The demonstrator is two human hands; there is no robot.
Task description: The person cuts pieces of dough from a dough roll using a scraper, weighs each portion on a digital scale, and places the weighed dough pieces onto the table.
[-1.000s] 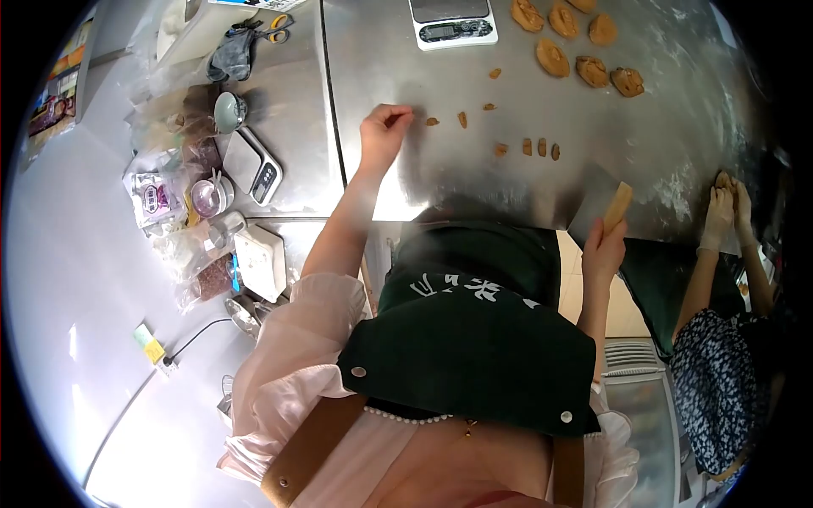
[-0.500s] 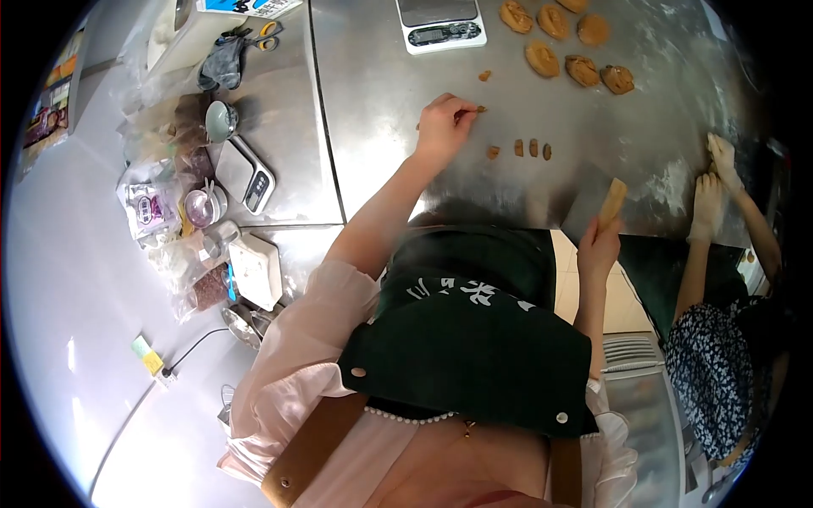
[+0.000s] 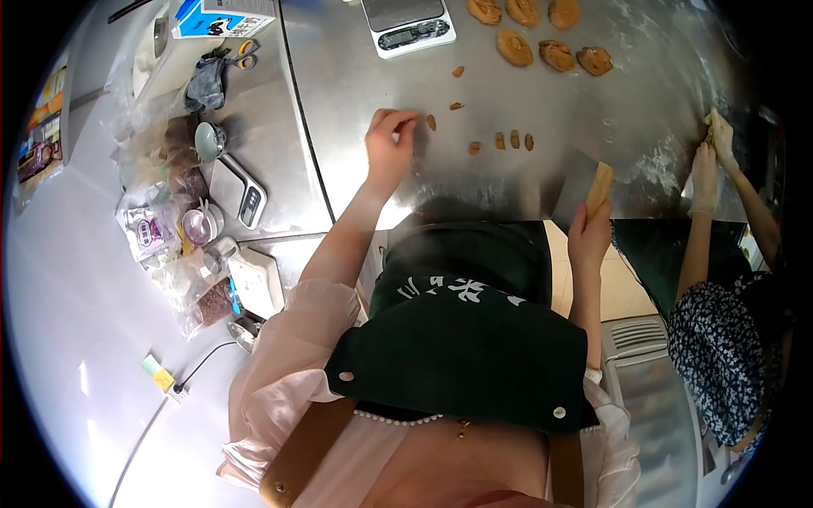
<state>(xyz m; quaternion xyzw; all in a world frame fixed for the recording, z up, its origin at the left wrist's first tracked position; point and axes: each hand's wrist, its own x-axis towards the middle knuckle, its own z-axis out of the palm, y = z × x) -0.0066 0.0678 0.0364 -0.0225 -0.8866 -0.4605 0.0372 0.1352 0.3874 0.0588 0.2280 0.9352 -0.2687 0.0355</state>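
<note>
My left hand (image 3: 390,151) is over the steel table, its thumb and forefinger curled together; anything between them is too small to make out. Just right of its fingertips lies a small brown dough piece (image 3: 431,122), with two more bits (image 3: 456,106) (image 3: 458,72) further up. Four small cut pieces form a row, one of them here (image 3: 500,140). My right hand (image 3: 589,235) grips the wooden handle of a scraper (image 3: 600,188), whose wide metal blade rests at the table's near edge.
Several brown dough lumps (image 3: 556,55) and a white scale (image 3: 413,38) are at the back. Bowls, bags, scissors (image 3: 245,56) and a second scale (image 3: 251,203) stand left. At the far right, a co-worker's gloved hands (image 3: 706,165) hold some dough.
My left hand moved right to the small dough bits, then back left. My right hand still holds the scraper. The view has shifted, and the co-worker's hands have changed position.
</note>
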